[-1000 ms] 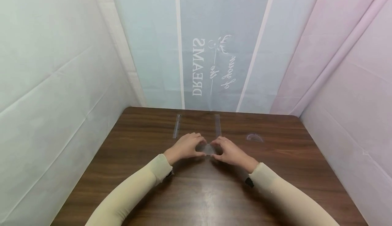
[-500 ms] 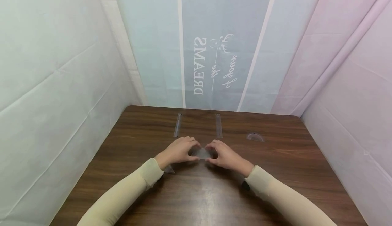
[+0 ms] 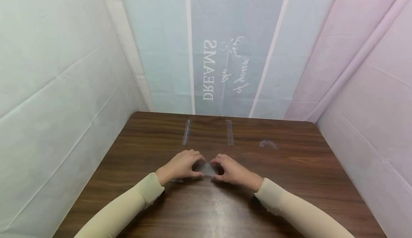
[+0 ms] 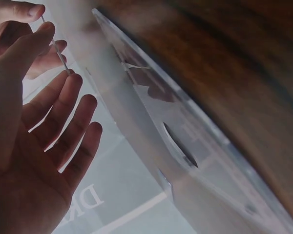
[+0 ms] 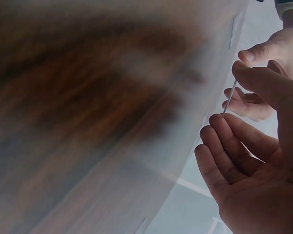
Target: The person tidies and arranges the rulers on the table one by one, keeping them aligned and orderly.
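Nearby, my sleeves (image 3: pixel 127 205) run out of view, and a clear flat piece (image 3: pixel 177 181) lies partly hidden by my left hand (image 3: pixel 181 165). Just beyond, that hand and my right hand (image 3: pixel 234 170) pinch a thin clear plate (image 3: pixel 207 169) between them, its outline faint. Farther, well apart, a left ruler (image 3: pixel 186 132), right ruler (image 3: pixel 230 132) and protractor (image 3: pixel 268 144) lie short of the table (image 3: pixel 212 209)'s far edge.

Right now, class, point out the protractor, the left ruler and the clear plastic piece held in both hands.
Protractor (image 3: pixel 268 144): head view, middle of its half-disc shape.
Left ruler (image 3: pixel 186 132): head view, halfway along its length.
Clear plastic piece (image 3: pixel 207 169): head view, exposed middle of its flat face.
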Demonstrator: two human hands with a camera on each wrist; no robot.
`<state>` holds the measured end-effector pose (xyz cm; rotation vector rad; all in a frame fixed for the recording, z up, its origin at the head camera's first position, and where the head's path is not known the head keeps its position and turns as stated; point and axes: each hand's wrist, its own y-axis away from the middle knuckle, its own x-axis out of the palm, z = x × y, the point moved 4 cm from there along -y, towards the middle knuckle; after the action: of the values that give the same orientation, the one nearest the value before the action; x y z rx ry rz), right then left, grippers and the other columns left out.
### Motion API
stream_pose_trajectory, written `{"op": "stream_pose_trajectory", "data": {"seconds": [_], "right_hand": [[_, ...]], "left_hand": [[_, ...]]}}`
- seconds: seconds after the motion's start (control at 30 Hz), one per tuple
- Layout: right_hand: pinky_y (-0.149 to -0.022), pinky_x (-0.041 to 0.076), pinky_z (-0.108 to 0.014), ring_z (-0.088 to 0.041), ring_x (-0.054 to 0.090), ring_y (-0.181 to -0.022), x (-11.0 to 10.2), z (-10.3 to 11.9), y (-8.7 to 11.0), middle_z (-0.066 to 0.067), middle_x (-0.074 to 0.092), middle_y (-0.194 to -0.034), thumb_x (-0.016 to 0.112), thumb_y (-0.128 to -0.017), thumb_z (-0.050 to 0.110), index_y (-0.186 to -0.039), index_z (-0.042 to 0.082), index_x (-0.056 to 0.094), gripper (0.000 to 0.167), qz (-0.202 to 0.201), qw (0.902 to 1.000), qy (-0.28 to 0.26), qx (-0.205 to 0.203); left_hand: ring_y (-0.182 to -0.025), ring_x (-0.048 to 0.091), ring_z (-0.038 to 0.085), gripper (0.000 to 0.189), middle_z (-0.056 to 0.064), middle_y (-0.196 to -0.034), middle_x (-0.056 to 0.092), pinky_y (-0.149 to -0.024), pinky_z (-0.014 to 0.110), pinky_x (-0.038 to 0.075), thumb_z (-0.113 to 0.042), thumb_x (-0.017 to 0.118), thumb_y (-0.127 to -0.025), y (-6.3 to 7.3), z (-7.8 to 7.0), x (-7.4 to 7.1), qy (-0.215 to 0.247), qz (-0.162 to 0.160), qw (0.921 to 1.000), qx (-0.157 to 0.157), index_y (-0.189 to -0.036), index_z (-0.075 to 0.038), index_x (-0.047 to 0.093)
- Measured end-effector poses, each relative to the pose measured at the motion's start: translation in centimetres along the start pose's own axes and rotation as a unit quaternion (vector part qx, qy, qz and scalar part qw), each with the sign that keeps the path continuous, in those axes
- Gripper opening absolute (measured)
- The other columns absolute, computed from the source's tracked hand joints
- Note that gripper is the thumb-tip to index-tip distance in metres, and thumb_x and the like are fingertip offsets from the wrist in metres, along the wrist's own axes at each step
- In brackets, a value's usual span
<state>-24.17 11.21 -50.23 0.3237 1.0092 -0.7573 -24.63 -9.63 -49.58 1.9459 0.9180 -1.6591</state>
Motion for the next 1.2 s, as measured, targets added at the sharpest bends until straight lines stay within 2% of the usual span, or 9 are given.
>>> {"op": "stream_pose_trajectory", "data": {"seconds": [0.43, 0.7, 1.2], "right_hand": [[-0.092, 0.056, -0.034, -0.015, 0.061, -0.105, 1.1, 1.1, -0.1, -0.002, 0.067, -0.116, 0.088, -0.093, 0.027, -0.127, 0.005, 0.073, 0.043, 0.019, 0.9997, 0.008, -0.011], [-0.09, 0.054, -0.032, -0.013, 0.06, -0.102, 2.1, 1.6, -0.3, 0.0, 0.066, -0.114, 0.089, -0.092, 0.028, -0.125, 0.008, 0.074, 0.041, 0.03, 0.9992, 0.028, 0.001], [-0.084, 0.05, -0.033, -0.013, 0.054, -0.095, 2.1, 2.5, -0.7, 0.0, 0.064, -0.11, 0.09, -0.09, 0.029, -0.121, 0.01, 0.075, 0.04, 0.023, 0.9979, 0.06, 0.004]], "left_hand": [[-0.105, 0.065, 0.014, 0.05, -0.007, -0.114, 0.069, -0.094, 0.038, 0.056, -0.054, 0.083, -0.093, 1.3, -0.2, 0.4, -0.007, 0.02, 0.9998, 0.002, -0.127, -0.019, 0.072], [-0.105, 0.065, 0.012, 0.048, -0.008, -0.116, 0.069, -0.093, 0.036, 0.057, -0.054, 0.083, -0.092, 2.3, -0.1, 1.0, -0.001, 0.023, 0.9997, -0.002, -0.125, -0.02, 0.072], [-0.107, 0.063, 0.012, 0.048, -0.007, -0.118, 0.065, -0.094, 0.035, 0.057, -0.056, 0.082, -0.093, 2.5, -0.5, 1.0, -0.031, 0.034, 0.999, -0.001, -0.125, -0.021, 0.072]]}}
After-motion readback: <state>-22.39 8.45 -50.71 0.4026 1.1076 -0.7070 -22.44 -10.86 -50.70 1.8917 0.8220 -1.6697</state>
